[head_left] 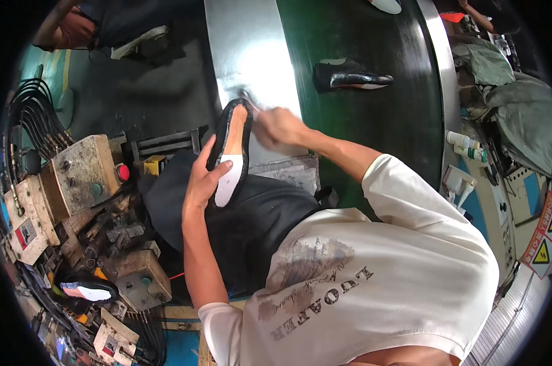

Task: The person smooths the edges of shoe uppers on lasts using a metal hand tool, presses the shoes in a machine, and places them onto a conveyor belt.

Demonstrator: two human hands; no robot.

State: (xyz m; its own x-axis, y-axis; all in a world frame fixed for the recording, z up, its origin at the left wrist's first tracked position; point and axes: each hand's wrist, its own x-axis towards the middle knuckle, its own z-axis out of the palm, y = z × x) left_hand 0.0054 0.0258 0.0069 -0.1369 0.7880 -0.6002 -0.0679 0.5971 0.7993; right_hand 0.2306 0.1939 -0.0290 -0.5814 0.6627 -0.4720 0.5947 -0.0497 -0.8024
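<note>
Wears a white shirt, with dark cloth over the lap. Holds a black shoe above that lap, underside up, far end over the edge of a shiny metal strip. Grips it in the left hand, thumb on the white part of the underside. Has the right hand close beside the far end, blurred, fingers seemingly curled in; cannot tell whether around a slim tool or nothing.

By the look of it, partway along: shows black material already turned in around the rim, tan and white underside left bare, no outer sole on yet. Cannot tell the share of rim finished.

Has a grimy machine to the left, with a second shoe among its parts, likewise without outer sole; past the lap, some paper. Farther out, has a dark green surface with a third shoe, apparently on its side, and a fourth shoe, cut off at the top. Also faces another person at upper left.
</note>
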